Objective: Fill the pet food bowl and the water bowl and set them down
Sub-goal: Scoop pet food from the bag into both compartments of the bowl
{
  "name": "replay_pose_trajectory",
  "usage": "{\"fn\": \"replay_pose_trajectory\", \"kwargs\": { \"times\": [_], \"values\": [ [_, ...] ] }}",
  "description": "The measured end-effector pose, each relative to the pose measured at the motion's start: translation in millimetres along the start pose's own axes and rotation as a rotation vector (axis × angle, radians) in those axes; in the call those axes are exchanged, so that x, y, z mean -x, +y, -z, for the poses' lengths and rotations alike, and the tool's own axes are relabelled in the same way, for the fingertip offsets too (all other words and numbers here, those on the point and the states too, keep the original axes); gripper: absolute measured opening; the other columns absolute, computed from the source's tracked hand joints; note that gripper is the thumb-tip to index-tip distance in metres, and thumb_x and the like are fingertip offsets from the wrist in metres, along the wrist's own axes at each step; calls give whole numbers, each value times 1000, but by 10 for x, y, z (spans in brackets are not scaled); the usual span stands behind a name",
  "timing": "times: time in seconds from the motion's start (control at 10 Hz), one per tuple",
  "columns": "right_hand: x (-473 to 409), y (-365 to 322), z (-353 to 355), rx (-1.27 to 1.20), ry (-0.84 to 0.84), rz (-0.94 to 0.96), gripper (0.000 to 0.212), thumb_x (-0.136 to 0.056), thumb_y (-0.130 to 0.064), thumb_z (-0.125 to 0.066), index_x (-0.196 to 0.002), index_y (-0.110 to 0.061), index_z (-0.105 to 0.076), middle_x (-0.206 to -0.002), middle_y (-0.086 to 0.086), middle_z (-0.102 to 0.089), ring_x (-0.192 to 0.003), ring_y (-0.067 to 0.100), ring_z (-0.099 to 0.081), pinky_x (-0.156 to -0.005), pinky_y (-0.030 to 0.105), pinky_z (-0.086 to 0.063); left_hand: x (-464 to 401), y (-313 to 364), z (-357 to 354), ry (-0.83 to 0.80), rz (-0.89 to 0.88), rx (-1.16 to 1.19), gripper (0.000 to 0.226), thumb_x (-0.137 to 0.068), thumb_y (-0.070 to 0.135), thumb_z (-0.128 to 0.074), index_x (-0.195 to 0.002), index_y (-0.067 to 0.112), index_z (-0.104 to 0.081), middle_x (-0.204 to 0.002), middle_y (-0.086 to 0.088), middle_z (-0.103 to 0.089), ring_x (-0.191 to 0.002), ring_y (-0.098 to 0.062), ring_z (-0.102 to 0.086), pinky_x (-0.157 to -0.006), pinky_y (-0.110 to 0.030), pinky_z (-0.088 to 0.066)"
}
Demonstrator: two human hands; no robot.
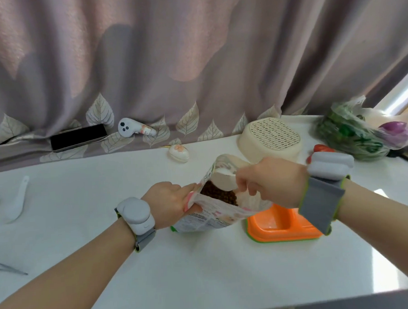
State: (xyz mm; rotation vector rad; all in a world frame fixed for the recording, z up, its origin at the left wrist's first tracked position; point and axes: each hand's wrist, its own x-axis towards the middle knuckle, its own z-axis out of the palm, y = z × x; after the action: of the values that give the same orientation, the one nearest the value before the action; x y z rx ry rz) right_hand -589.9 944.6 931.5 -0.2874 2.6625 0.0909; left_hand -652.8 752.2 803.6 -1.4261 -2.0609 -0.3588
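The kibble bag at centre frame is gripped open by the left hand and right hand; the orange double bowl looks unfilled.

The left hand grips the near edge of an open food bag showing brown kibble. The right hand pinches its far edge. An orange bowl sits on the white bench, just beside the bag.

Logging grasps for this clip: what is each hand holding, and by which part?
Both hold the pet food bag by its open mouth: left hand grips the left edge, right hand pinches the right edge.
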Motion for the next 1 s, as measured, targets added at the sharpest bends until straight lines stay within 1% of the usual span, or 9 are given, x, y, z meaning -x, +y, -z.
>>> {"fn": "replay_pose_trajectory", "kwargs": {
  "times": [0.1,0.3,0.4,0.5,0.6,0.7,0.8,0.9,1.0],
  "values": [
    [109,154,-86,-209,110,-80,40,-93,-4,-39,-133,-10,-36,-109,20,-61,-78,20,-48,-52,18,-33,-225,-140,62,5,-126,-33,66,-99,36,-16,-60,13,-65,-49,-2,-60,-31,-17,-45,-33,-16,-31],
    [57,198,-381,-48,224,-194,27,-94,-14,-36,-120,-14,-44,-64,0,-31,-73,24,-43,-47,25,-25,-128,-216,-104,-143,-44,42,25,-88,25,-43,-109,16,-53,-92,-2,-74,-69,-16,-60,-57,-25,-45],
    [24,146,-471,-9,237,-253,32,-93,-12,-37,-120,-21,-50,-62,-1,-24,-77,23,-41,-46,23,-18,-93,63,-117,-6,342,436,28,-94,42,-34,-100,24,-55,-88,9,-71,-83,-4,-52,-74,-11,-37],
    [18,173,-564,-43,259,-294,39,-93,-8,-36,-125,-25,-50,-73,2,-47,-81,26,-46,-48,24,-20,-143,294,-186,138,711,656,13,-81,37,-52,-81,29,-61,-83,31,-60,-76,13,-53,-68,0,-36],
    [38,298,-613,-97,232,-269,34,-93,-8,-38,-118,-31,-47,-96,9,-54,-80,22,-42,-47,24,-18,-205,384,-242,181,834,727,14,-77,31,-48,-79,29,-61,-80,40,-60,-76,14,-55,-67,0,-38],
    [71,439,-603,-141,271,-201,27,-93,-14,-38,-116,-26,-48,-96,10,-55,-81,24,-49,-54,23,-28,-299,454,-278,163,762,675,29,-82,32,-36,-97,29,-61,-90,48,-55,-86,19,-53,-75,2,-37],
    [84,554,-562,-208,241,-141,27,-89,-16,-39,-69,-34,-45,-90,7,-51,-83,26,-50,-65,29,-33,-466,557,-290,154,739,661,27,-84,32,-37,-107,32,-53,-94,54,-50,-91,22,-51,-78,3,-37],
    [50,705,-621,-218,265,-71,24,-88,-21,-42,-65,-23,-46,-70,-2,-39,-81,20,-41,-58,26,-27,-623,672,-336,178,732,637,28,-86,31,-38,-109,33,-52,-95,56,-49,-91,24,-50,-78,3,-36],
    [-13,787,-700,-305,280,78,24,-90,-24,-38,-88,-23,-62,-67,-6,-39,-80,17,-41,-57,26,-24,-644,715,-360,181,746,617,25,-86,31,-37,-103,40,-54,-96,56,-49,-93,24,-50,-78,4,-36]
  ]
}}
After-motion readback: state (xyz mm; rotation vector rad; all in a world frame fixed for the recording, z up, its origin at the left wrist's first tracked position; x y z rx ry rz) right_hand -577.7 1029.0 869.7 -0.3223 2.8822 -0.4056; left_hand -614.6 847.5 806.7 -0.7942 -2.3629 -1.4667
